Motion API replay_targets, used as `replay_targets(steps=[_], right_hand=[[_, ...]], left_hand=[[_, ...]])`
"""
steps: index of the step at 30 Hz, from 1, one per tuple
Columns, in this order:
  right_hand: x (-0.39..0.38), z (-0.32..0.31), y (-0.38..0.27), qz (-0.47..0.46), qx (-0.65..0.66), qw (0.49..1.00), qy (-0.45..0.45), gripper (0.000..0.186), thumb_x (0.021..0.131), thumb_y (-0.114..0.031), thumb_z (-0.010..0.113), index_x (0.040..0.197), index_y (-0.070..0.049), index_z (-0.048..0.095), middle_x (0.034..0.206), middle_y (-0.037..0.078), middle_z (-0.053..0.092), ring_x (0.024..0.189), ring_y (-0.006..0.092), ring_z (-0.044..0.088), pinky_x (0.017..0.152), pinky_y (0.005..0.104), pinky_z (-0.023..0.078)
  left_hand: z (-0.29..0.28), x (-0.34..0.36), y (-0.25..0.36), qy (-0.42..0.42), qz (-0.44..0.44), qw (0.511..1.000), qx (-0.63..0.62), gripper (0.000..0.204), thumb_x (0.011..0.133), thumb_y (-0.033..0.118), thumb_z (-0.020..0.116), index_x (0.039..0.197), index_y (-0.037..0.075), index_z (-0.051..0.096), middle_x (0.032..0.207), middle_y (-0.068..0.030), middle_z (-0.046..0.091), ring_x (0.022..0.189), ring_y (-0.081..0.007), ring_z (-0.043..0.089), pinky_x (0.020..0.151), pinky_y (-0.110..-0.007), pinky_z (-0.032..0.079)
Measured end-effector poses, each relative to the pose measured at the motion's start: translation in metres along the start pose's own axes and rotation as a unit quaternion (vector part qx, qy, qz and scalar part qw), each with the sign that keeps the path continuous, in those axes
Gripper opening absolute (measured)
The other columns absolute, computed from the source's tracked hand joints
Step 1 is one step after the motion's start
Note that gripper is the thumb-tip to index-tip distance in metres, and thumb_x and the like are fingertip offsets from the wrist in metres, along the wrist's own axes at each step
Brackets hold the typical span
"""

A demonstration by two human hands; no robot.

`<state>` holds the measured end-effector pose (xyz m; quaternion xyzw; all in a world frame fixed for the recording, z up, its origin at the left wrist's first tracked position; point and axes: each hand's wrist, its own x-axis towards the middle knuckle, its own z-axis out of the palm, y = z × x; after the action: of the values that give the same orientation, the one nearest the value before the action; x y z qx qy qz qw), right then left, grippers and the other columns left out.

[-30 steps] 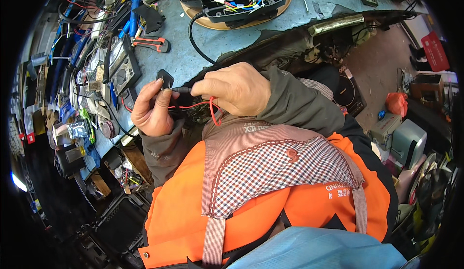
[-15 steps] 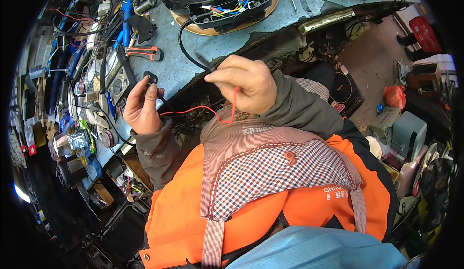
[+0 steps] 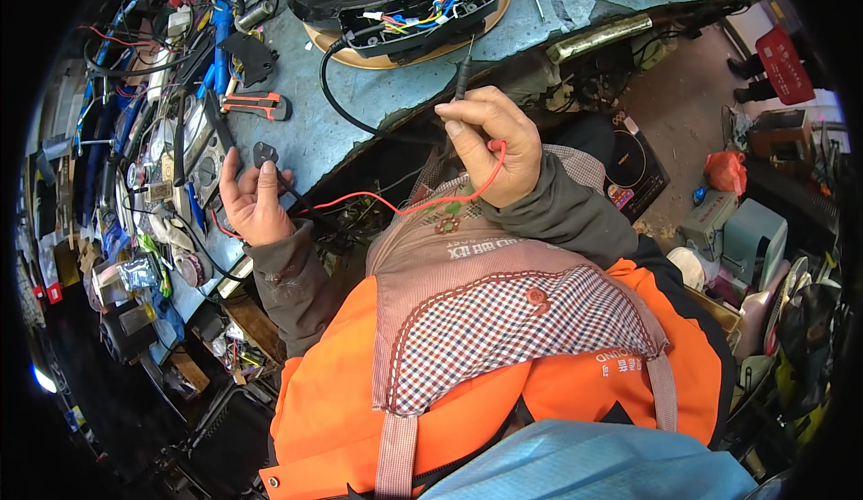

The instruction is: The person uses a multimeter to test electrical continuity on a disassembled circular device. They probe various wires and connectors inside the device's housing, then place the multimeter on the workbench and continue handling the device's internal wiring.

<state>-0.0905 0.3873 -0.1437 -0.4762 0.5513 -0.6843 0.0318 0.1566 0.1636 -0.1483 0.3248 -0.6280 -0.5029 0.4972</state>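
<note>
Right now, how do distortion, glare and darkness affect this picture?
In the head view, fisheye distortion bends the bench and the corners are black; also in the head view, a light glares at far left, the lower left is very dark, but the hands look clear.

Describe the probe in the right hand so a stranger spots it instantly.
Start at the blue-grey workbench, then the right hand below its edge. The probe sticks out from that hand: dark, slim, straight, needle-tipped, unlike the curved black cable.
</note>
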Motion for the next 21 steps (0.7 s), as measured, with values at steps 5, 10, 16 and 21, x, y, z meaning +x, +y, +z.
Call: replay_targets(steps=[5,10,16,21], right_hand=[[-0.003,-0.003,0.001,0.036,0.009,0.999,-0.003,0.038,0.089,0.014,0.062,0.123,0.001,0.073,0.106,0.01,0.065,0.071,0.0098,0.057,0.066,0.0244,0.048],[-0.006,0.006,0.009,0.062,0.013,0.997,0.039,0.047,0.084,0.015,0.063,0.128,-0.001,0.071,0.108,0.009,0.064,0.066,0.0088,0.054,0.064,0.0236,0.047],[-0.009,0.012,0.015,0.072,-0.003,0.996,0.057,0.046,0.082,0.014,0.07,0.124,-0.003,0.071,0.101,0.007,0.062,0.066,0.0094,0.054,0.063,0.0245,0.047],[-0.01,0.009,0.013,0.027,-0.01,0.999,0.028,0.041,0.085,0.013,0.077,0.123,-0.002,0.07,0.096,0.004,0.059,0.069,0.008,0.057,0.062,0.0235,0.046]], left_hand=[[-0.013,0.007,-0.01,-0.012,-0.035,0.999,0.017,0.047,0.099,-0.001,0.075,0.143,-0.004,0.06,0.097,-0.0044,0.07,0.078,-0.0108,0.067,0.069,-0.028,0.062],[-0.015,0.008,-0.012,-0.014,-0.039,0.999,0.019,0.041,0.101,0.001,0.073,0.14,-0.003,0.063,0.097,-0.0039,0.071,0.076,-0.0099,0.065,0.07,-0.028,0.06],[-0.015,0.007,-0.01,-0.022,-0.039,0.999,0.021,0.04,0.1,0.0,0.073,0.139,-0.003,0.064,0.098,-0.0036,0.071,0.077,-0.009,0.063,0.07,-0.029,0.06],[-0.022,0.006,-0.01,-0.047,-0.058,0.997,0.013,0.045,0.097,-0.003,0.075,0.14,-0.004,0.062,0.106,-0.0071,0.071,0.084,-0.0119,0.068,0.073,-0.028,0.059]])
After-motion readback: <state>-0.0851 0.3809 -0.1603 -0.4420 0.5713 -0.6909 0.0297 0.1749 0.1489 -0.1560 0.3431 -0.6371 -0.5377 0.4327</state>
